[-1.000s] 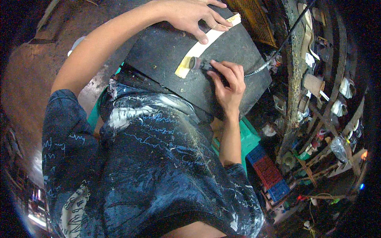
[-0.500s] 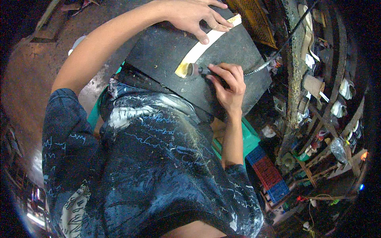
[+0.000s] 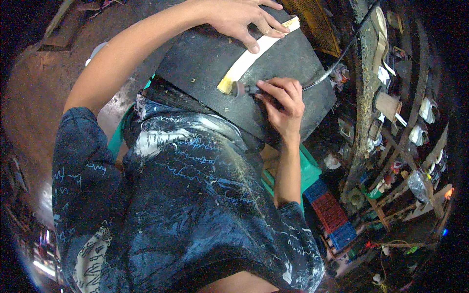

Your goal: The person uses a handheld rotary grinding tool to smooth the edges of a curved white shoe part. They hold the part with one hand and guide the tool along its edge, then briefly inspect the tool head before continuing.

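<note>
A curved, pale strip (image 3: pixel 245 61) with yellowish ends lies on a dark flat board (image 3: pixel 188 78) over my lap. My left hand (image 3: pixel 244 23) rests on the strip's far part, fingers spread and pressing down on it. In my right hand (image 3: pixel 285 101) is a rotary tool (image 3: pixel 251 89), pinched between thumb and fingers. Its round brownish head (image 3: pixel 238 89) touches or nearly touches the yellowish near end of the strip. From behind that hand a flexible cable (image 3: pixel 320 79) runs off to the upper right.
Beyond the board stands a yellow crate (image 3: pixel 317 24). A green plastic stool (image 3: pixel 308 166) is under me, with a blue and red crate (image 3: pixel 330 210) at its right. Shelves holding pale pieces and clutter line the right side, along a rough post (image 3: pixel 364 97).
Hands, strip and tool keep nearly the same places; the whole view has shifted very slightly. The tool's head remains at the strip's near end.
</note>
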A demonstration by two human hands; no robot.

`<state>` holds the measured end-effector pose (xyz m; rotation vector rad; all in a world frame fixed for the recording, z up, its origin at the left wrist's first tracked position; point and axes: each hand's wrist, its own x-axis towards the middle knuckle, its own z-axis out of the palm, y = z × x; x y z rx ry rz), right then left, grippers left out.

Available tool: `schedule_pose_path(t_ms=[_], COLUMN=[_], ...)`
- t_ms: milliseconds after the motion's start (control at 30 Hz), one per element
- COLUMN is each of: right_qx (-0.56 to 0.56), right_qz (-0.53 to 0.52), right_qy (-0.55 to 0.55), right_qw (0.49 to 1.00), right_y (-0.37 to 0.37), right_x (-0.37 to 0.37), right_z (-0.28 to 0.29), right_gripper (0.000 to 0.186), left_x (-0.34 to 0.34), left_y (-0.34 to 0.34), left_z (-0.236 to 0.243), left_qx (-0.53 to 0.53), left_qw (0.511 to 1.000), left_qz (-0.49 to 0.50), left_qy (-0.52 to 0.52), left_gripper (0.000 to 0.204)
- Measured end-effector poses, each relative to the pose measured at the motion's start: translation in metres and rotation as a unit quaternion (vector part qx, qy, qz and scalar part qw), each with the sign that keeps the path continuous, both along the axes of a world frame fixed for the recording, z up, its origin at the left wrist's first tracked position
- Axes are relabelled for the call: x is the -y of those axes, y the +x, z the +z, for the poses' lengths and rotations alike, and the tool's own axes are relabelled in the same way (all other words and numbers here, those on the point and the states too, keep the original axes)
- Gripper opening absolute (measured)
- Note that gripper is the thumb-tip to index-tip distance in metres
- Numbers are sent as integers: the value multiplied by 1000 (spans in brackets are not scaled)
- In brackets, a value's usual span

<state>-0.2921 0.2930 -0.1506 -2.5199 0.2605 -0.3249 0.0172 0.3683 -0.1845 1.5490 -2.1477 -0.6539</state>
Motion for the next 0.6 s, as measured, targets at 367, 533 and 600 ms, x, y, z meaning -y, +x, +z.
schedule_pose_path(t_ms=[367, 533, 600], right_qx=[-18, 23, 26], right_qz=[26, -65, -88], right_qy=[4, -33, -45], right_qw=[999, 997, 995], right_y=[1, 5, 7], right_x=[0, 9, 14], right_z=[6, -4, -6], right_gripper=[39, 40, 40], left_x=[3, 0, 1], left_y=[0, -1, -1], left_z=[-2, -7, -7], left_qx=[0, -2, 16], left_qw=[1000, 1000, 1000], left_qz=[-3, 0, 2], left_qy=[-5, -18, -16], left_gripper=[71, 72, 72])
